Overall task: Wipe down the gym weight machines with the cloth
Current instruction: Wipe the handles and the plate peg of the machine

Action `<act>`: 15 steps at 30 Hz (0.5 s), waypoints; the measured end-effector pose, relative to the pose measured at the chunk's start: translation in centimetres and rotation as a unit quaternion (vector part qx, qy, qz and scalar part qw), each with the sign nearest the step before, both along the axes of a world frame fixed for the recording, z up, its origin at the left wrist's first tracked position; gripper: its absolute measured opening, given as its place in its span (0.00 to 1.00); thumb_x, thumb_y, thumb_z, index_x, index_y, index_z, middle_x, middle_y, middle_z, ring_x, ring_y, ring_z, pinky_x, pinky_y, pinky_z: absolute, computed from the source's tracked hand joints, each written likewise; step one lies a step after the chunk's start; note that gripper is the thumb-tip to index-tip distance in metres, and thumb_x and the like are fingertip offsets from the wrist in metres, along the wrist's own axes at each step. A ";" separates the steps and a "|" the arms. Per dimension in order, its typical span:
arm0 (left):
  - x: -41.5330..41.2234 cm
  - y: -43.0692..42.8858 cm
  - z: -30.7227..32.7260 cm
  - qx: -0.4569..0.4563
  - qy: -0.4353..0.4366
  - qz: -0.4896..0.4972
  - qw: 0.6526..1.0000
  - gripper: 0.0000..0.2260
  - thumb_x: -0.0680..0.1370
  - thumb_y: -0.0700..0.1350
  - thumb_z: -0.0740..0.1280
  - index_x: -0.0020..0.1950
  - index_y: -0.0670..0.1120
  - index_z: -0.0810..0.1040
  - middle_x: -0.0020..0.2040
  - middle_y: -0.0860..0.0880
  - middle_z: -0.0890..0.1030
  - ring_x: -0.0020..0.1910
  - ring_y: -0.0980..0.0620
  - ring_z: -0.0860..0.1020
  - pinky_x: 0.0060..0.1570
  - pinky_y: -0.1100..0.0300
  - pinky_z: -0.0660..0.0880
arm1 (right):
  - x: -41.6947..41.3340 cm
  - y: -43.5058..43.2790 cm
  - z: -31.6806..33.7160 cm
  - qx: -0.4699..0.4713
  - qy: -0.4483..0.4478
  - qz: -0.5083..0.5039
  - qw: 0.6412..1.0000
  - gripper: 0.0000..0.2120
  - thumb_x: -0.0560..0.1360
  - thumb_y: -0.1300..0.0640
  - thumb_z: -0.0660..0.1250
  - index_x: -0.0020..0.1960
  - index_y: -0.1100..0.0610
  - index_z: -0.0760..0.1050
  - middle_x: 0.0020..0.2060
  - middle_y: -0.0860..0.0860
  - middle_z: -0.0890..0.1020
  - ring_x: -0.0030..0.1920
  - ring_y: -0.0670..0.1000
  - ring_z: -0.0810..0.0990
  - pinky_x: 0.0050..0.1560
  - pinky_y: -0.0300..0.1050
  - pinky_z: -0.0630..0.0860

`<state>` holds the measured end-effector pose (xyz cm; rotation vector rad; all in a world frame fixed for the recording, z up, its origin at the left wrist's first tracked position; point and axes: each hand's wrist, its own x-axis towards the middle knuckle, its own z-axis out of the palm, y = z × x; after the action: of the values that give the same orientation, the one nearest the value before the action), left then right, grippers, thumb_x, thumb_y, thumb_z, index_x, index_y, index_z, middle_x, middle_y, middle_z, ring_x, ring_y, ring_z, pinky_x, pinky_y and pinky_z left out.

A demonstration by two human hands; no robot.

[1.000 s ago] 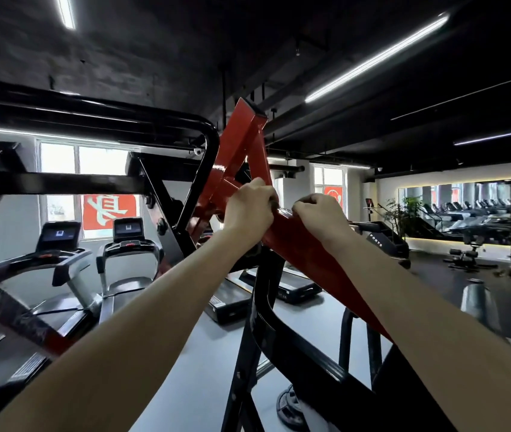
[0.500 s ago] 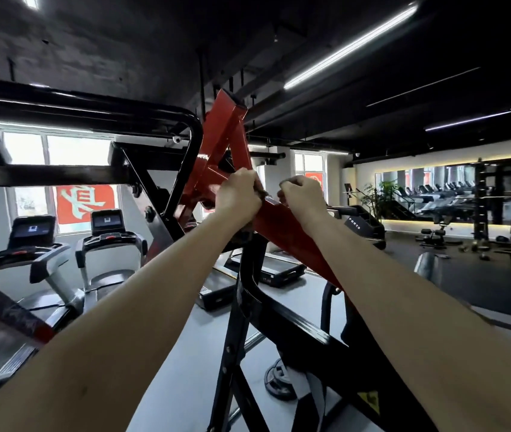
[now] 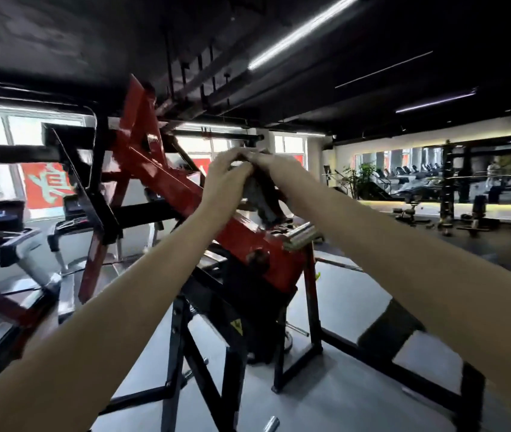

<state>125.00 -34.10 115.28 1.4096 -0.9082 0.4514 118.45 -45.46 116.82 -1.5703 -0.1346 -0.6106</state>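
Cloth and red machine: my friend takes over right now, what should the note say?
Left hand: grips the grey cloth near its top.
Right hand: grips it too, beside the left.
The cloth hangs in front of the red machine arm, above the chrome peg; whether they touch is too blurred to tell.
Done: cannot tell which parts are wiped.
Left: probably the lower part of that arm and the black frame.

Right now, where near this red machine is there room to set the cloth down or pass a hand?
Bare grey floor between the red post and black base rail; more floor nearer you, before that rail. Crowded: the red arm, where left hand and right hand hold the cloth above the chrome peg.
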 end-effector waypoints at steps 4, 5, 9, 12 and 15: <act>-3.5 -8.0 -1.3 0.121 0.040 0.003 0.992 0.18 0.75 0.46 0.62 0.64 0.51 0.79 0.53 0.46 0.85 0.51 0.43 0.85 0.49 0.43 0.83 | -4.8 -9.5 -3.6 -0.044 0.030 -0.070 0.996 0.06 0.83 0.57 0.67 0.55 0.58 0.82 0.39 0.57 0.86 0.29 0.50 0.84 0.26 0.42 0.78; -4.0 -10.0 -1.9 0.171 0.029 0.040 0.984 0.17 0.77 0.47 0.63 0.65 0.50 0.78 0.52 0.47 0.85 0.50 0.44 0.85 0.47 0.44 0.82 | -5.3 -11.7 -4.9 -0.036 0.037 -0.078 0.996 0.08 0.85 0.59 0.64 0.56 0.58 0.82 0.40 0.58 0.85 0.29 0.51 0.84 0.27 0.45 0.80; -4.9 -15.8 -4.3 0.427 -0.041 0.225 0.875 0.15 0.80 0.55 0.64 0.62 0.49 0.79 0.56 0.50 0.81 0.51 0.49 0.80 0.53 0.51 0.78 | -4.8 -19.3 -10.2 0.020 0.070 -0.099 0.992 0.09 0.85 0.60 0.61 0.60 0.59 0.79 0.41 0.58 0.83 0.29 0.52 0.82 0.27 0.44 0.78; -4.3 -18.6 -6.3 0.576 -0.001 0.307 0.757 0.25 0.75 0.63 0.62 0.64 0.48 0.78 0.59 0.47 0.80 0.56 0.44 0.79 0.59 0.48 0.78 | -4.5 -23.5 -12.8 0.050 0.119 -0.077 0.989 0.06 0.84 0.60 0.61 0.56 0.58 0.76 0.39 0.59 0.82 0.24 0.53 0.80 0.25 0.42 0.76; -4.2 -21.6 -8.8 0.618 0.043 0.299 0.726 0.22 0.78 0.57 0.65 0.67 0.47 0.77 0.61 0.44 0.80 0.58 0.44 0.79 0.58 0.52 0.77 | -4.2 -27.0 -14.7 0.089 0.143 -0.046 0.985 0.04 0.83 0.56 0.63 0.53 0.55 0.76 0.37 0.58 0.82 0.25 0.56 0.79 0.28 0.50 0.79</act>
<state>120.80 -55.69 106.49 2.9862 -0.6103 0.1953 114.21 -72.43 102.09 -1.4787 0.2049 -0.4495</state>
